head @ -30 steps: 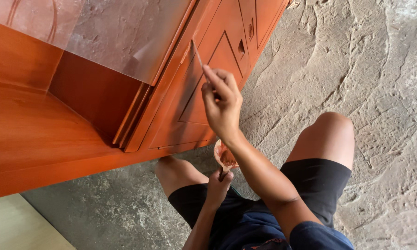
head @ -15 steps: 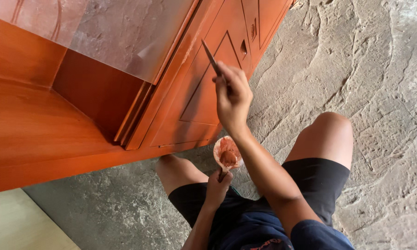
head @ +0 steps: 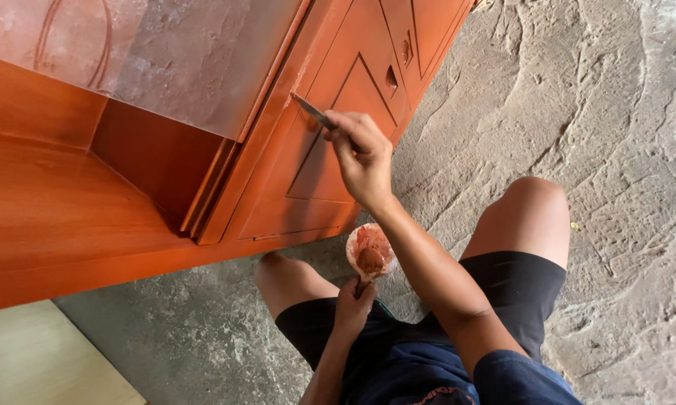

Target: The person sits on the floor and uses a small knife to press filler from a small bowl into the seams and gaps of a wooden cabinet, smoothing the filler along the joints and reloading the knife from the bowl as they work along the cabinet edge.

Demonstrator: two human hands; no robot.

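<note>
My right hand point(head: 362, 156) grips a thin putty knife point(head: 312, 112), its tip pressed against the frame edge of an orange-brown wooden cabinet point(head: 330, 120) lying on its side. Below it, my left hand point(head: 355, 301) holds up a small round scraper point(head: 369, 251) loaded with reddish-brown filler paste. My bare knees point(head: 529, 202) are bent beside the cabinet, and I wear dark shorts.
The cabinet has panelled doors with small dark handles point(head: 392, 77) and a glass pane point(head: 165, 52) at the upper left. Rough grey stone floor point(head: 615, 150) spreads to the right. A pale board point(head: 38, 360) lies at the lower left.
My right hand has shifted down and right along the cabinet frame with the knife. The left hand has raised the paste-covered scraper a little into clearer view.
</note>
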